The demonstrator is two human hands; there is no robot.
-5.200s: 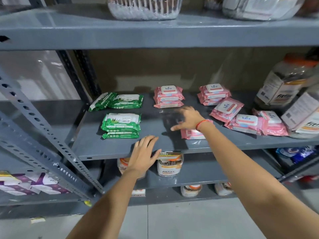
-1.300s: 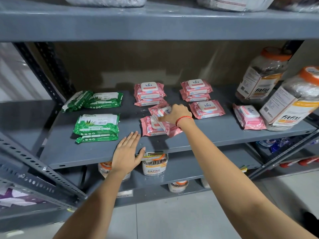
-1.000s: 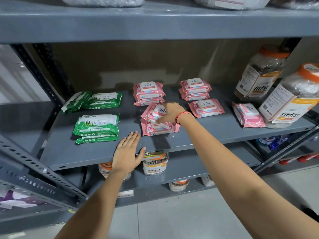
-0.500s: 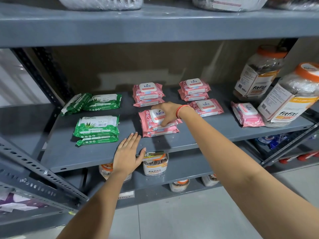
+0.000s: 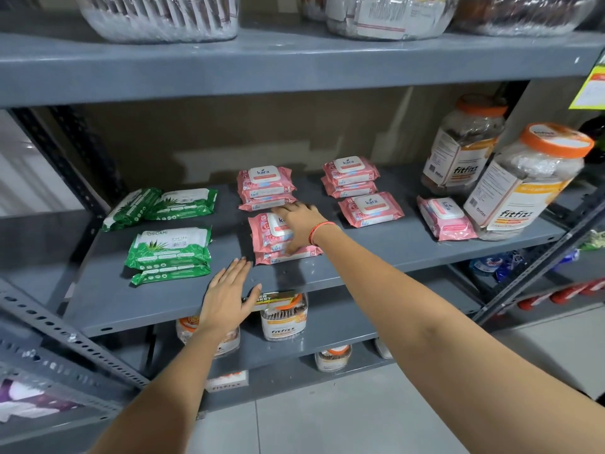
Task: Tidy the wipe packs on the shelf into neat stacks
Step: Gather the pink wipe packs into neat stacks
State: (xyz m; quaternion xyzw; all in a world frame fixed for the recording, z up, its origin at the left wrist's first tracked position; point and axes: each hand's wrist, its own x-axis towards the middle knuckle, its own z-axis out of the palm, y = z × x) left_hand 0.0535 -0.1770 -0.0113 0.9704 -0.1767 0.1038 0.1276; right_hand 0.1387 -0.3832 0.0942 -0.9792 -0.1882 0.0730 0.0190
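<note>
Pink wipe stack (image 5: 276,239) under flat right hand (image 5: 299,224) (nothing gripped), left hand (image 5: 229,298) spread on shelf (image 5: 137,306)

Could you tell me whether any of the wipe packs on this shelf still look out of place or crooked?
Yes. One pink pack lies alone and skewed against the front jar, and another single pink pack sits unstacked before the rear right pile. At back left, a green pack leans on its edge.
</note>
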